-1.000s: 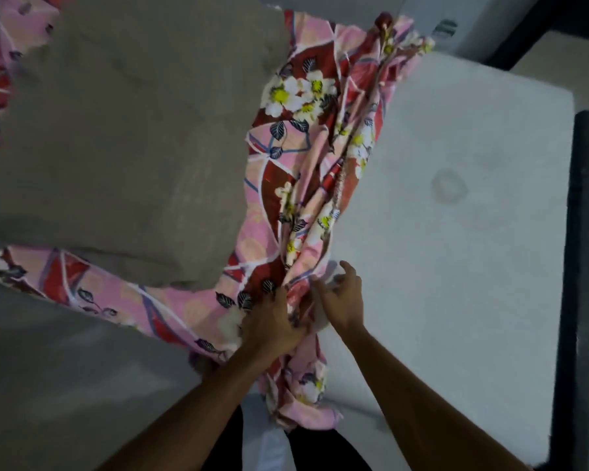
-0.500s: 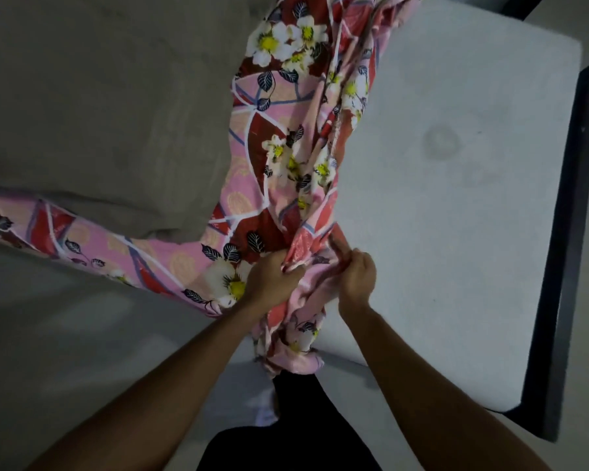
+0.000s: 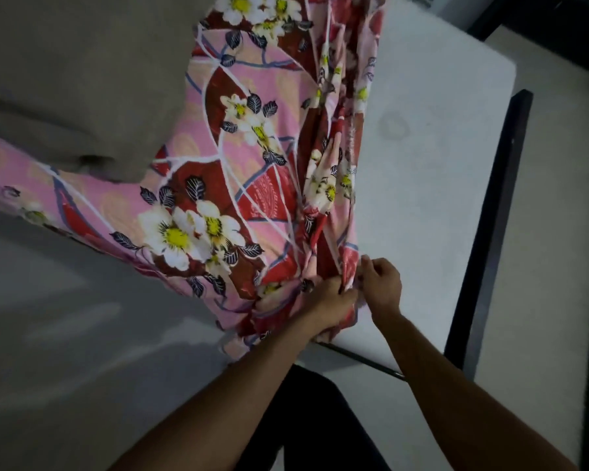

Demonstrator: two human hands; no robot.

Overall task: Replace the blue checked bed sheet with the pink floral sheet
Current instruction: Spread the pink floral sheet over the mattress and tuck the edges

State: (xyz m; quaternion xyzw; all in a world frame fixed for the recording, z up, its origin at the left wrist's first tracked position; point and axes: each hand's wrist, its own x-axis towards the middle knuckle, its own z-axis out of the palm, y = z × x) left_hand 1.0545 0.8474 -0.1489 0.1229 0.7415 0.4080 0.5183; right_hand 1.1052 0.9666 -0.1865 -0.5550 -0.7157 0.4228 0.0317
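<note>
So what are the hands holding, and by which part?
The left hand and right hand both grip the pink floral sheet at its gathered near end.

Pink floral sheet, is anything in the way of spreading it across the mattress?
Nothing visible lies on the bare white mattress to the right. On the left, a grey-brown cloth lies over part of the pink floral sheet and may pin it. The left hand and right hand grip its bunched near edge.
</note>
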